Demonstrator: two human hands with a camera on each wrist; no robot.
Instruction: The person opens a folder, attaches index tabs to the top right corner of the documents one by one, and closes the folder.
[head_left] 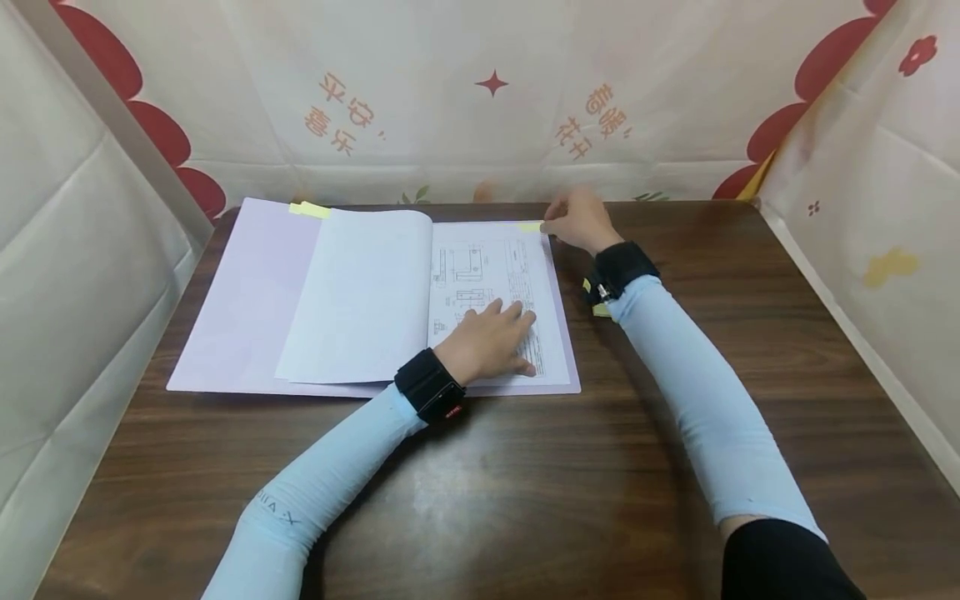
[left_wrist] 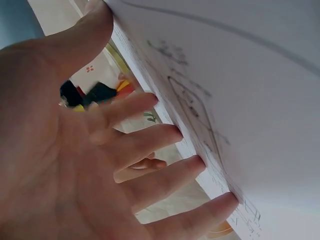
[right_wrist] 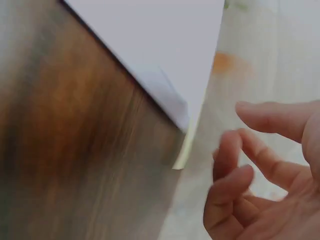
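Observation:
A folder with pale purple covers [head_left: 232,300] lies open, a blank white page [head_left: 360,292] turned to the left. On its right side a sheet of technical drawings [head_left: 468,265] faces up. My left hand [head_left: 491,337] rests on that sheet with spread, fairly straight fingers, and its fingertips [left_wrist: 192,162] touch the paper. Close to the top right corner is my right hand [head_left: 581,221], beside a yellow sticky tab [head_left: 529,227]. In the right wrist view the tab [right_wrist: 184,150] sticks out past the corner, apart from the loosely bent fingers [right_wrist: 230,187], which hold nothing.
Another yellow tab [head_left: 309,210] marks the top of the turned page. Under my right wrist a small yellow-green item [head_left: 602,311] shows on the brown wooden table [head_left: 487,500]. Printed cloth [head_left: 450,100] hangs behind the table and along both sides.

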